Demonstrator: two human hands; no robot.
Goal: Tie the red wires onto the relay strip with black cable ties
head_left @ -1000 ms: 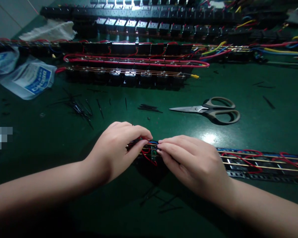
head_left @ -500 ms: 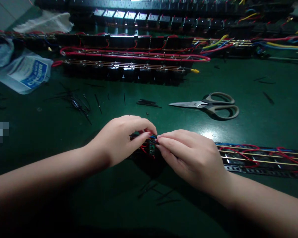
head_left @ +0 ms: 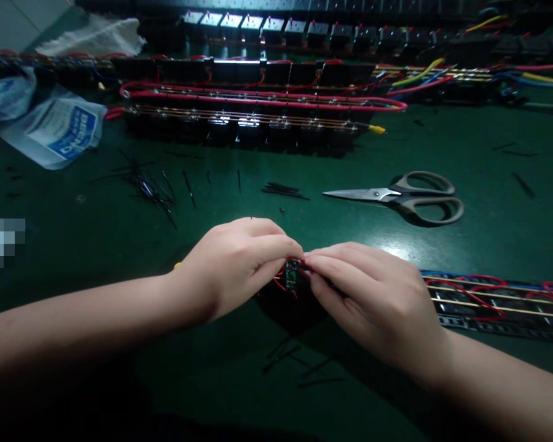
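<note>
A long black wired strip [head_left: 498,298] with brass-coloured rods and red and blue wires lies under both hands. My left hand [head_left: 249,261] is closed in a pinch at the upper edge of a small green circuit board [head_left: 292,279] on the strip. Fingertips of my right hand [head_left: 378,298] press together at the board's right side, meeting the left fingertips. Whatever the two pinches hold is too small and hidden to name. My left hand covers part of the strip.
Scissors [head_left: 400,195] lie behind my right hand. Thin black strips [head_left: 150,190] are scattered behind my left hand, and more thin black pieces [head_left: 304,365] lie in front. Plastic bags [head_left: 69,132] are at the left. Wired black assemblies [head_left: 249,123] span the back.
My left thumb and fingers, slightly apart before, are now closed together against the right fingertips. The whole view has shifted a little, so the scene appears farther right.
</note>
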